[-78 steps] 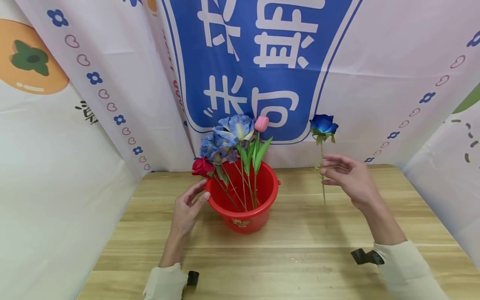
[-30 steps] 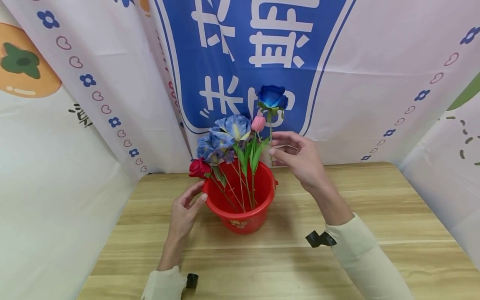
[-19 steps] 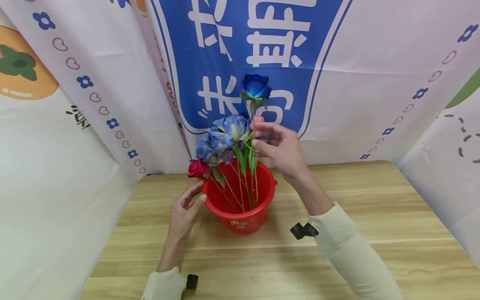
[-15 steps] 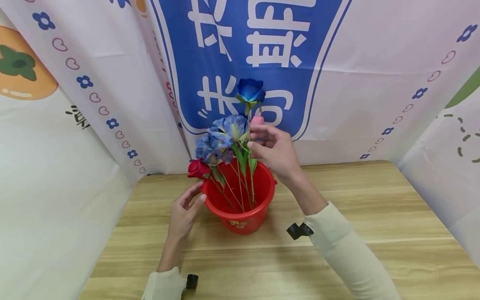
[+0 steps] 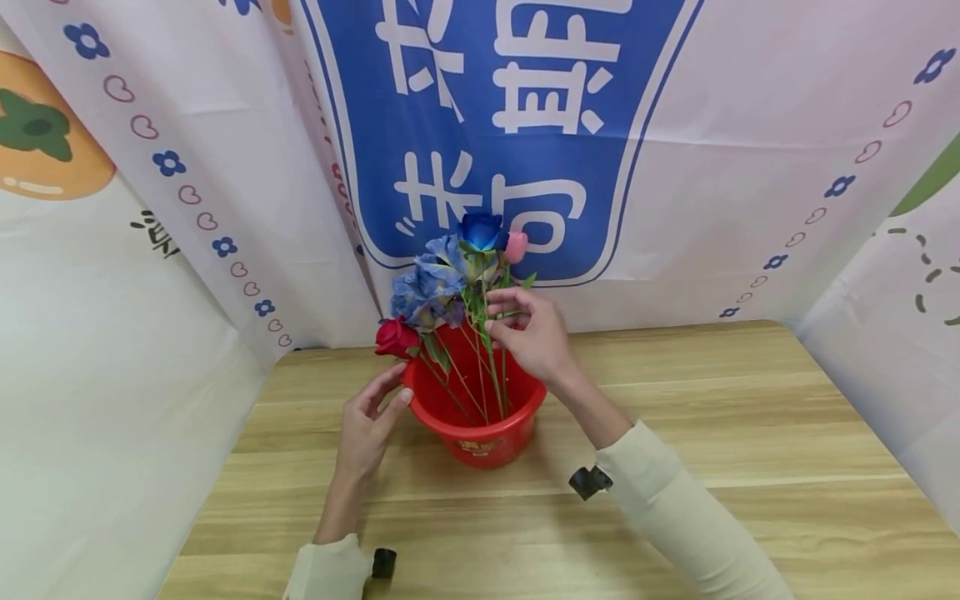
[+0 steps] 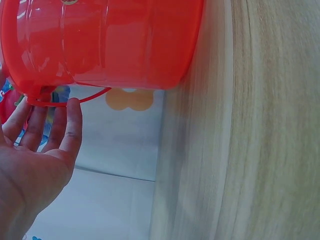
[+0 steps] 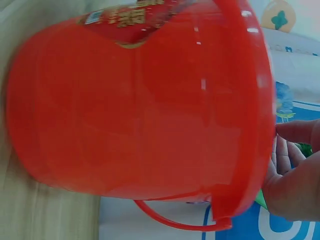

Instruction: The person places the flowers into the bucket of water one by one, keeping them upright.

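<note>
My right hand [image 5: 536, 337] pinches the stem of a blue artificial rose [image 5: 482, 232] between thumb and fingers, above the red bucket [image 5: 480, 450]. The rose stands upright, its lower stem among other stems inside the bucket. At the bucket's left rim, my left hand [image 5: 366, 429] has its thumb on one side and fingers on the other; in the left wrist view its fingers [image 6: 72, 125] lie along the rim and the thin handle [image 6: 95, 95]. A red rose [image 5: 397, 337], light blue ruffled flowers [image 5: 423, 292] and a pink tulip [image 5: 516, 247] stand in the bucket.
The bucket stands on a wood-grain table [image 5: 675, 400] near its back edge. Behind it hangs a white cloth [image 5: 712, 208] with a large blue panel [image 5: 585, 150] and white characters. White cloth also closes off both sides. Black wrist-worn cameras [image 5: 590, 482] sit by the cuffs.
My right hand has brought the blue rose from the table's right side leftward over the bucket, then lowered it so its stem is inside. The left hand has stayed at the rim.
</note>
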{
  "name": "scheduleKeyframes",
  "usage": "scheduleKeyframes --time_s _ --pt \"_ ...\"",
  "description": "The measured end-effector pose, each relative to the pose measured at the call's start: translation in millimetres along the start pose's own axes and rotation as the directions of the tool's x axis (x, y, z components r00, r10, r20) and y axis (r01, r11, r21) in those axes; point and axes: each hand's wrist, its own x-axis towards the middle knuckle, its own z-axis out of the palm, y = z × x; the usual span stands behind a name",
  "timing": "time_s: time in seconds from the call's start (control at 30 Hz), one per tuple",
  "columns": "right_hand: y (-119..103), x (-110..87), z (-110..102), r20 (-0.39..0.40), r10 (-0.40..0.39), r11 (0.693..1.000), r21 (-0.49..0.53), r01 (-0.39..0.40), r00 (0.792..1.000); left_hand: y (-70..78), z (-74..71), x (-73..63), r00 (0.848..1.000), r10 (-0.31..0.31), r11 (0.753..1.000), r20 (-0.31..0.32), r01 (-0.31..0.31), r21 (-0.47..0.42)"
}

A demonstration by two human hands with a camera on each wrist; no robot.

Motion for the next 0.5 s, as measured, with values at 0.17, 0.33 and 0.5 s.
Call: scheduleKeyframes --time_s 0.17,0.33,0.5 --pt "7 -1.5 6 -0.006 0.024 0.998 -0.051 -0.025 1.000 0.1 -0.3 -0.8 1.000 0.007 1.000 0.005 -0.007 -0.005" --pt "13 -2.8 12 0.004 0.037 0.993 -0.111 -0.037 0.999 -0.3 0.0 -0.7 1.000 0.008 1.000 0.001 -0.008 -0.002" --pt "16 -2.9 18 0.033 0.028 0.975 -0.222 -0.020 0.999 -0.2 0.3 0.0 1.000 0.004 1.000 -0.001 -0.004 -0.009"
